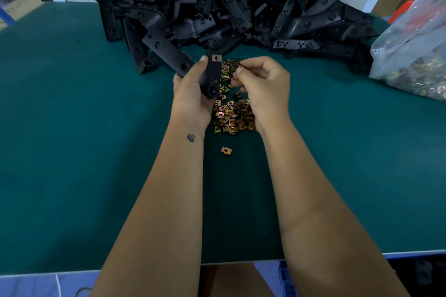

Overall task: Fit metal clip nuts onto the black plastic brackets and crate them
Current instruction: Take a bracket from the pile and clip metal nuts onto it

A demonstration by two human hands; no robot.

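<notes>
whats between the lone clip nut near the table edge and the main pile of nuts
Bare green mat separates the lone clip nut from the pile, seen in the head view.

A black plastic bracket [213, 75] is gripped upright in the left hand [193, 94], with one clip nut [216, 58] seen fitted at its upper end. Just right of the bracket, a small metal piece is pinched by the curled fingers of the right hand [261, 84]. A heap of loose clip nuts [231, 113] is spread on the green counter [72, 152] beneath both hands. Behind the heap, a pile of brackets [241, 5] is stacked; a clear bag [415, 50] is seen far right of it.
</notes>
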